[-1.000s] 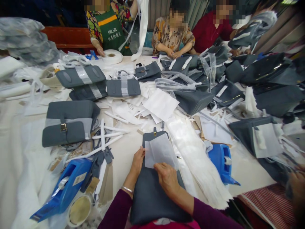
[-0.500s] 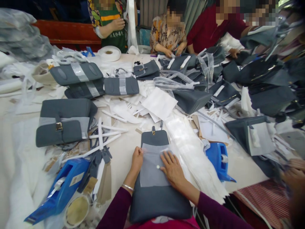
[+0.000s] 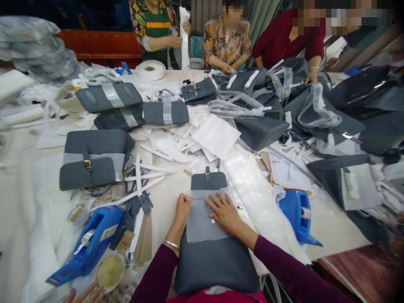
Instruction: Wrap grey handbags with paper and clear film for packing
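A grey leather bag (image 3: 214, 265) lies flat in front of me, its flap with a brass clasp (image 3: 207, 174) pointing away. A translucent white sheet (image 3: 199, 221) covers the bag's middle. My left hand (image 3: 182, 209) is curled at the sheet's left edge, fingers closed on it. Flat on the sheet with fingers spread lies my right hand (image 3: 223, 211), beside a small round stud (image 3: 213, 221).
Blue tape dispensers sit at the left (image 3: 90, 246) and right (image 3: 298, 212). Wrapped grey bags (image 3: 91, 160) (image 3: 109, 97) and white paper strips (image 3: 143, 179) lie to the left. More bags (image 3: 260, 132) pile at the right. Other people (image 3: 227, 40) work at the far edge. A roll of white tape (image 3: 150, 70) stands there.
The white sheet was pulled down from the flap onto the bag's middle. My right hand went from pinching its lower edge to lying flat on it.
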